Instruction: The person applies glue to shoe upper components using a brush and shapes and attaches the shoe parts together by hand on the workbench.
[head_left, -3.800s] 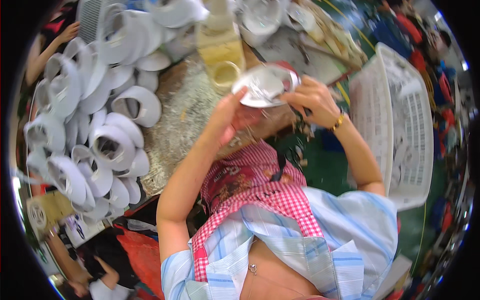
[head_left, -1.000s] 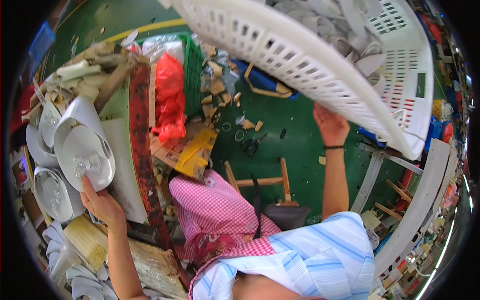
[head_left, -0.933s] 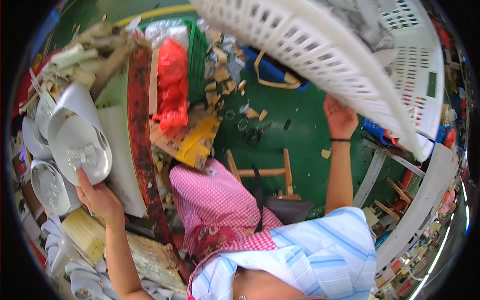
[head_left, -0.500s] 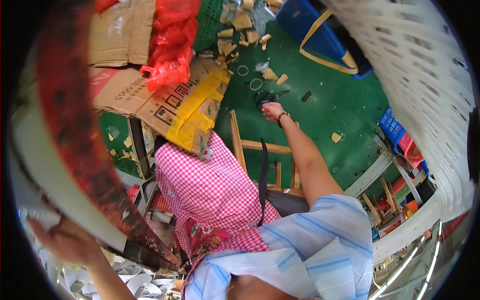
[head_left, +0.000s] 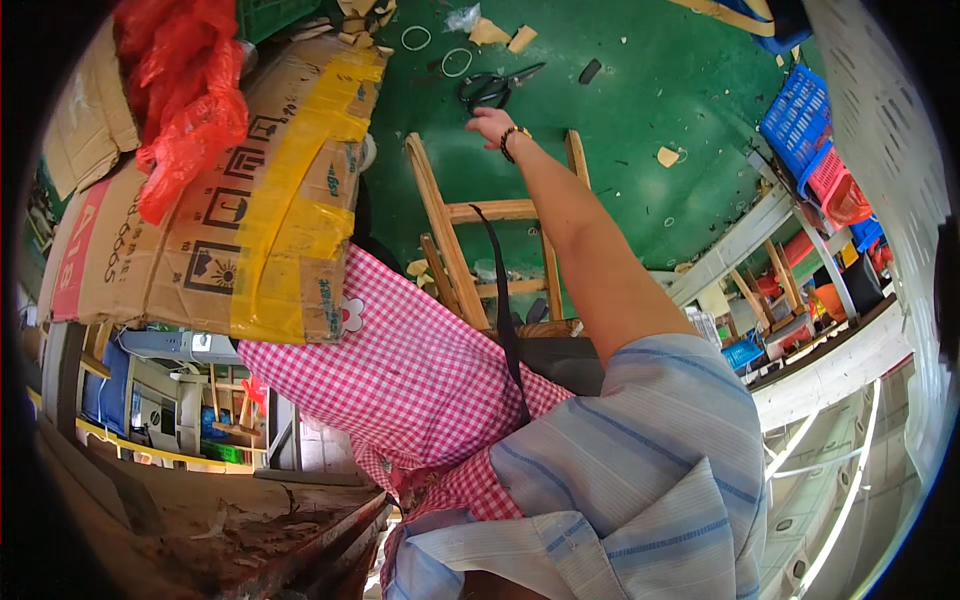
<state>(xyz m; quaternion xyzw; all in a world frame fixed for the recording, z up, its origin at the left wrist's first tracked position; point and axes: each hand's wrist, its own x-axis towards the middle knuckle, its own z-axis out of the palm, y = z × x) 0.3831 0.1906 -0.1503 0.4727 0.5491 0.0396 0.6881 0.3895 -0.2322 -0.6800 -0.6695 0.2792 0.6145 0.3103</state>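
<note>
Black loop-handled scissors [head_left: 507, 82]: upper centre of frame
Long axis: shallow diagonal, tips right, slightly up
Right hand [head_left: 492, 126]: at handles, can't tell if gripping

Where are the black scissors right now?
In the head view, the black scissors lie on the green floor, above centre, by the right hand and beyond the wooden frame.

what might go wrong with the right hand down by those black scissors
A cut is possible: the right hand is beside the handles of the black scissors, and fingers straying toward the bare blades might be nicked.

The right forearm passes over the wooden frame, so it could knock against it.

The black strap hangs near that forearm and might snag.
</note>
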